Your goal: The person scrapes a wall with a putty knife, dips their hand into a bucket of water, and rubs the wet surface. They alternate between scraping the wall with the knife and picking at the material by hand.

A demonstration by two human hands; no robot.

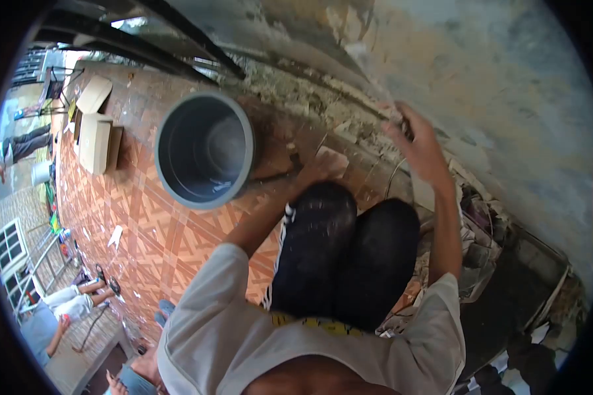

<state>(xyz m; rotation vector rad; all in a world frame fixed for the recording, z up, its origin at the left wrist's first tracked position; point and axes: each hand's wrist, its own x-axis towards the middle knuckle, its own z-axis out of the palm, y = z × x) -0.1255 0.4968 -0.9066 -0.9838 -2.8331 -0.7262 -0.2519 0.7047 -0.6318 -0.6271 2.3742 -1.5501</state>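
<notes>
Beside my knees, my left hand is low over the floor, partly hidden by the left knee. It is closed on a pale flat piece at its fingertips. Farther right, my right hand is raised at the foot of the stained wall. Its fingers are bent round something small that I cannot make out, and its tip is blurred against the wall. Crumbled plaster runs along the wall's base between and beyond the hands.
A grey bucket stands on the patterned tile floor, left of my hands. Cardboard boxes lie farther left. Dark metal bars slant overhead. Rubble and bags lie at my right. Several people are at the left edge.
</notes>
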